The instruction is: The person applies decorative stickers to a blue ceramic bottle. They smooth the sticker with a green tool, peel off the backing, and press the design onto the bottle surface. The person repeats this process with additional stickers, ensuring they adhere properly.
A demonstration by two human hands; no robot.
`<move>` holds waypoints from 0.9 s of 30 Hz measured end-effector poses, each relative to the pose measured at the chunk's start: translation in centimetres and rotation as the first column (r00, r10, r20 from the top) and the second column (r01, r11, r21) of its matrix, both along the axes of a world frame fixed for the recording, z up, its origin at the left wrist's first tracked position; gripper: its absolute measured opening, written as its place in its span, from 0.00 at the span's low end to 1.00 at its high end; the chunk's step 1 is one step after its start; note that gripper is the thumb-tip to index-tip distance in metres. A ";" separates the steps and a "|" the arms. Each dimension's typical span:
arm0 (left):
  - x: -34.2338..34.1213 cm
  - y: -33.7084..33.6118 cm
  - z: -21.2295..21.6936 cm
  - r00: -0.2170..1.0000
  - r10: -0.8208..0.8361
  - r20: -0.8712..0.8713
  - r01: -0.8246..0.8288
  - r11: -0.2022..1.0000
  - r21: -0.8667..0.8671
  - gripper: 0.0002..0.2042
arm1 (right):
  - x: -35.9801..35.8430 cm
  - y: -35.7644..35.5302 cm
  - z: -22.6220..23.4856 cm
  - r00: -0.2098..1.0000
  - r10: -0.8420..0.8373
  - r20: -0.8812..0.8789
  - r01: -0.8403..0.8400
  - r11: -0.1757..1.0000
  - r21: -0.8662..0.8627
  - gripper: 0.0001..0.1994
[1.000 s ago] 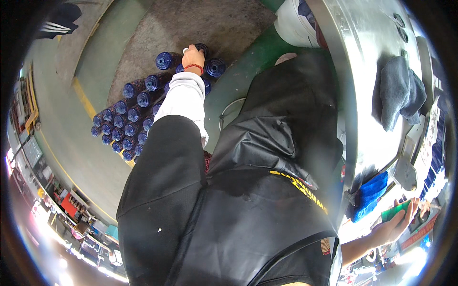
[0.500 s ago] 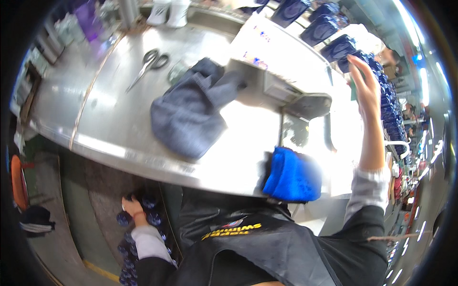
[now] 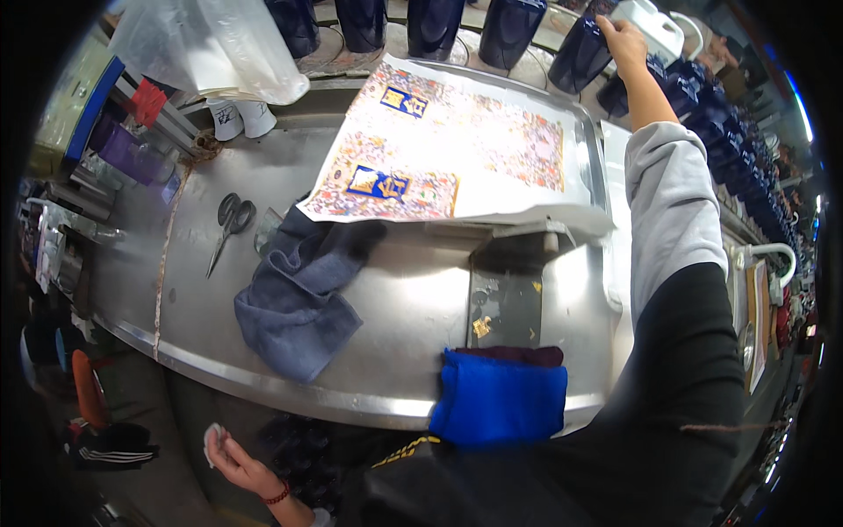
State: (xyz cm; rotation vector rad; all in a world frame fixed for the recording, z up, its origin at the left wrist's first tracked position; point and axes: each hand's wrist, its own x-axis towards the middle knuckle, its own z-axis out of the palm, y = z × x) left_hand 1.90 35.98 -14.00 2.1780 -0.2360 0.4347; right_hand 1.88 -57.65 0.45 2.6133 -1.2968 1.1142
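Note:
My right hand reaches to the back right. Its fingers close on the top of a dark blue glossy vessel in a row of similar ones. My left hand is low at the left, below the table edge, palm partly up. Its curled fingers hold a small white wad, perhaps cloth or tissue. Patterned printed sheets lie on a raised tray at the table's back. A grey-blue cloth is crumpled on the metal table, and a folded blue cloth lies at its front edge.
Black-handled scissors lie left on the metal table. White cups and a clear plastic bag are behind them. More blue vessels line the right. Dark round objects sit below the table beside my left hand.
My right hand has gone from raised and open to gripping a blue vessel. My left hand has moved away from the dark blue objects below the table. The view has shifted.

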 end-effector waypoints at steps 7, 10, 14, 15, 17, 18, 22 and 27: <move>1.7 -14.1 8.6 0.689 -0.551 0.471 0.677 0.721 -0.147 0.20 | -11.1 16.2 8.7 0.873 0.481 0.082 -0.442 0.851 -0.282 0.08; 0.2 -22.3 11.9 0.505 -0.778 0.374 0.861 0.422 -0.285 0.27 | -16.3 25.5 15.4 0.656 0.723 0.218 -0.731 0.680 -0.055 0.10; -1.9 -33.3 15.9 0.147 -0.954 0.263 0.873 0.000 -0.488 0.43 | -21.9 34.7 14.0 0.441 0.634 0.635 -0.893 0.383 0.237 0.15; -3.2 -35.4 16.2 0.064 -0.964 0.257 0.787 -0.110 -0.608 0.46 | -21.8 36.3 12.1 0.456 0.589 0.668 -0.884 0.389 0.260 0.18; -5.2 -35.5 16.5 -0.106 -0.994 0.010 0.653 -0.077 -0.753 0.44 | -20.4 38.6 8.0 0.470 0.470 0.747 -0.871 0.384 0.307 0.23; -6.2 -35.4 16.2 -0.172 -0.983 -0.062 0.569 -0.047 -0.821 0.43 | -20.5 40.5 5.4 0.534 0.412 0.738 -0.841 0.164 0.516 0.23; -8.5 -33.0 13.7 -0.218 -0.963 -0.159 0.267 0.097 -0.959 0.34 | -19.6 44.6 -1.3 0.651 0.210 0.730 -0.754 0.061 0.654 0.30; -7.1 -33.3 11.5 -0.292 -0.945 -0.146 0.069 0.132 -0.989 0.25 | -19.2 44.4 -2.7 0.678 0.143 0.721 -0.734 0.072 0.676 0.32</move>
